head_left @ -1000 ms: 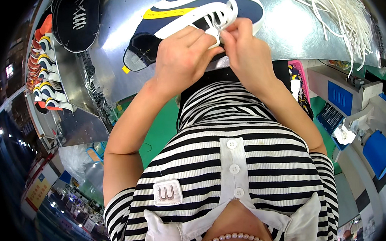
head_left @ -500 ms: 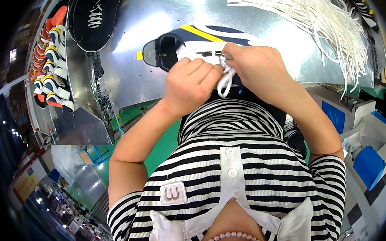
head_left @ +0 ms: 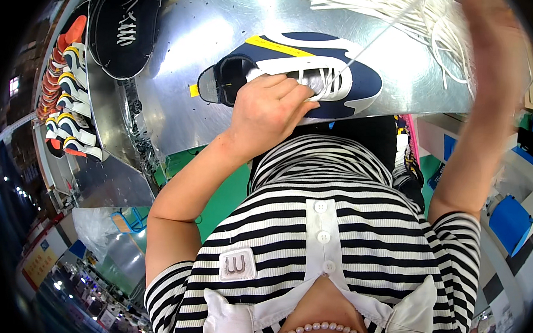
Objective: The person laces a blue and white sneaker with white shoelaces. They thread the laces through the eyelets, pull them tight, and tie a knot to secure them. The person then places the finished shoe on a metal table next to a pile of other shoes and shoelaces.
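A navy, white and yellow shoe upper [head_left: 359, 90] lies flat on the metal table, its dark heel collar to the left and its toe to the right. My left hand [head_left: 269, 108] is closed over the near side of its lacing opening, fingertips pinching beside the white lace; what lies under the fingers is partly hidden. From the eyelets a white shoelace [head_left: 381, 39] stretches taut up and to the right. It runs toward my right hand [head_left: 497, 34], which is raised at the upper right, blurred and partly cut off by the frame edge.
Loose white laces [head_left: 379, 18] are heaped at the table's far right. A black laced shoe part [head_left: 123, 29] rests at the far left. Several finished-looking uppers [head_left: 75, 103] stand in a row beyond the table's left side. The metal table [head_left: 184, 109] ends just before my body.
My right hand has swung from the lacing up and to the right, drawing the lace out straight. The loop near my fingers is gone. My left hand stays on the upper.
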Action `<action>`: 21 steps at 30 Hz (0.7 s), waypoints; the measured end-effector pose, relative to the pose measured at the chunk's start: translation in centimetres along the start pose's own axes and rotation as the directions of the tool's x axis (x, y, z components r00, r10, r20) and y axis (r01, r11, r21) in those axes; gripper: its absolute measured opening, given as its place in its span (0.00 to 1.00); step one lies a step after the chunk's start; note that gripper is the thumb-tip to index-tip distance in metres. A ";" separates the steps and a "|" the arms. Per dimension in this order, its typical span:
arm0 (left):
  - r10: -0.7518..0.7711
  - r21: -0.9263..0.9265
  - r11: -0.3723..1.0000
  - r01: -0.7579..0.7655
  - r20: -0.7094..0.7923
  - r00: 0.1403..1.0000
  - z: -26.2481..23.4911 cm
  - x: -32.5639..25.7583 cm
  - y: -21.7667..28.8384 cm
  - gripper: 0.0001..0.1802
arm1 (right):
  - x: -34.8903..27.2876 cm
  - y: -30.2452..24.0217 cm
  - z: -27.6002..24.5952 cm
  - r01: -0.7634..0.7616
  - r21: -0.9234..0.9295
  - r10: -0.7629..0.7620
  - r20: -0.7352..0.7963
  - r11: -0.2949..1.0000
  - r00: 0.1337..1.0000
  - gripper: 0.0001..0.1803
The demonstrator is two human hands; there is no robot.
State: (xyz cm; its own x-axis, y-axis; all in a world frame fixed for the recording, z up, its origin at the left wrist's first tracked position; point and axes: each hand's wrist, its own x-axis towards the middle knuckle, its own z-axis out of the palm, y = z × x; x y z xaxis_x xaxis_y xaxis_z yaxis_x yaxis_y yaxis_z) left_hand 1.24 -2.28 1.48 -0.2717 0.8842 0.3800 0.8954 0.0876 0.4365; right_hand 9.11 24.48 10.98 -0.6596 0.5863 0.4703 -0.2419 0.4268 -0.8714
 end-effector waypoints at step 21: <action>-0.601 -0.105 0.799 0.593 -0.190 0.776 1.0 0.9 -0.1 0.26 | -9.6 4.9 8.6 -0.512 0.060 0.434 0.451 0.857 0.780 0.14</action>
State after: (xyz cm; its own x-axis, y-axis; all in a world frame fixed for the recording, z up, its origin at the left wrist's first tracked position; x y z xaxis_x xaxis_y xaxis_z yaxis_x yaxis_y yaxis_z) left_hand 1.29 -1.06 1.02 -0.8161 0.5466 0.1876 0.5172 0.5459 0.6592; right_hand 8.13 14.99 0.97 -0.9405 0.3316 -0.0748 0.0877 0.0241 -0.9959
